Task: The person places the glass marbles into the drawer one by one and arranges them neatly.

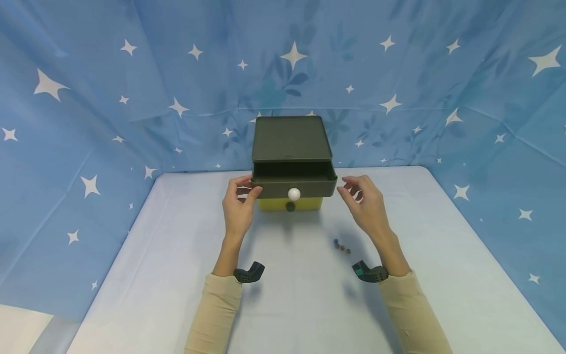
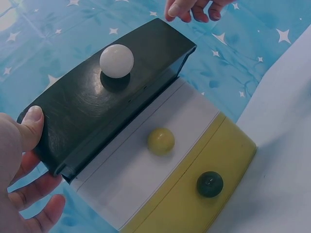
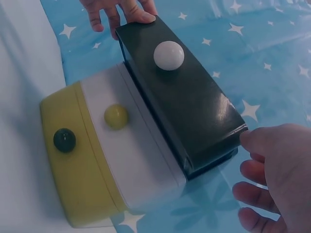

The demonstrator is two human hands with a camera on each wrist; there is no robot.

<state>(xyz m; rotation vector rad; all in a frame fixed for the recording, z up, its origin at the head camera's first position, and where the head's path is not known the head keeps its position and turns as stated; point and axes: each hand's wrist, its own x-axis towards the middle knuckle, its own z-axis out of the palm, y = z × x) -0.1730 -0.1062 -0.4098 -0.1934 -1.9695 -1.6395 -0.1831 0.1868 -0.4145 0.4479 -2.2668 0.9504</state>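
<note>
A small chest of drawers (image 1: 292,137) has a dark green top, a white middle and a yellow bottom tier. Its dark green top drawer (image 2: 97,102) is pulled out and bears a white knob (image 1: 294,194). My left hand (image 1: 239,209) grips that drawer's left end, thumb on the front and fingers around the side. By the right end, my right hand (image 1: 366,204) is held with fingers loosely bent and nothing in them. In the right wrist view its thumb (image 3: 255,141) meets the drawer's corner; whether it touches I cannot tell.
Several small beads (image 1: 342,248), one blue, lie on the white tabletop (image 1: 283,305) right of the chest. The white tier has a yellow knob (image 2: 161,141), the yellow tier a dark green knob (image 2: 210,184). Behind stands a blue curtain (image 1: 199,83) with white stars.
</note>
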